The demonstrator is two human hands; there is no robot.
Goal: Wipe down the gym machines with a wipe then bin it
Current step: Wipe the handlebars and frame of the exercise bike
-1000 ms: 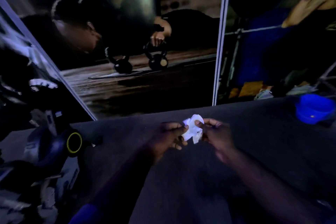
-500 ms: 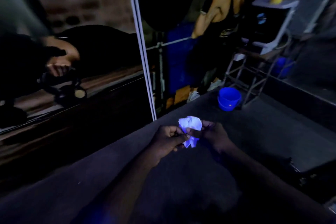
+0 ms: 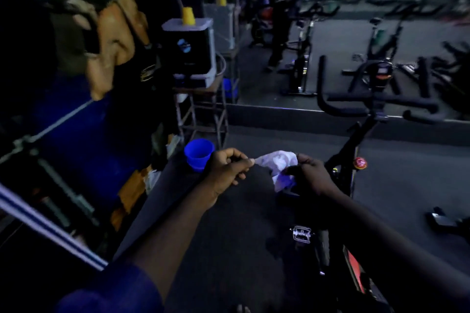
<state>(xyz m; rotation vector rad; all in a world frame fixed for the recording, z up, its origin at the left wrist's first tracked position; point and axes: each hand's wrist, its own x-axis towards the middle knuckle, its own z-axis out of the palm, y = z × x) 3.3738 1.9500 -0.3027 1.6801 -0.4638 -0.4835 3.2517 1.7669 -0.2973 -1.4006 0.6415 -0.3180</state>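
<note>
White wipe [image 3: 278, 160] lies stretched sideways, left grip [image 3: 229, 168] pinching its corner, right grip [image 3: 311, 175] clutching the rest

wipe [image 3: 279, 160] — part hidden behind right hand [image 3: 314, 176] | spin bike [image 3: 356, 140] — base cut off at bottom edge

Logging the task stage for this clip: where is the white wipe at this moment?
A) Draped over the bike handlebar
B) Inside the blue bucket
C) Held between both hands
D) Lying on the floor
C: the left hand pinches one end of the white wipe and the right hand grips its other side, in the air above the floor and beside the blue bucket, not in it.
</note>
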